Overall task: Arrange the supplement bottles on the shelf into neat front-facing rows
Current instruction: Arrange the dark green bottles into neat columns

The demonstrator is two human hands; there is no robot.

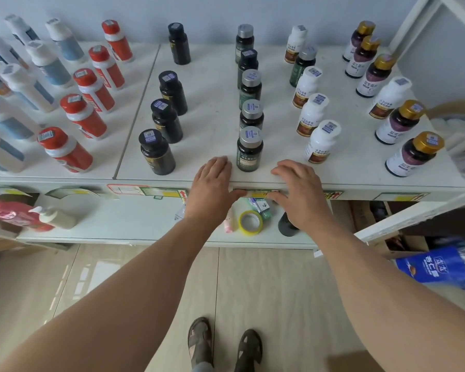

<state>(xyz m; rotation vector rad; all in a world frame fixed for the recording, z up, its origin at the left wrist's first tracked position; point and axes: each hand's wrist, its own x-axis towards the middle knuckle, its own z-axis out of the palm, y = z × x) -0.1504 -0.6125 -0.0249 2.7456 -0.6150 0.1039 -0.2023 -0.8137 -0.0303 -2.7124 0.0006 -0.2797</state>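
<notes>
Supplement bottles stand in rows running front to back on the white shelf (pixel 215 124). A dark green bottle with a silver cap (pixel 249 150) stands at the front of the middle row. My left hand (pixel 212 183) rests on the shelf edge just left of it, fingers apart, holding nothing. My right hand (pixel 298 191) lies on the edge just right of it, also empty. Black bottles (pixel 157 153) form the row to the left, red bottles (pixel 66 150) further left. White bottles (pixel 321 142) and gold-capped purple bottles (pixel 412 154) stand to the right.
White and blue bottles (pixel 8 122) fill the far left. A lower shelf holds a yellow tape roll (pixel 250 222), a pump bottle (pixel 55 216) and a red pouch (pixel 8 212). A blue bag (pixel 435 267) lies at the lower right. A white shelf post (pixel 414 22) rises at right.
</notes>
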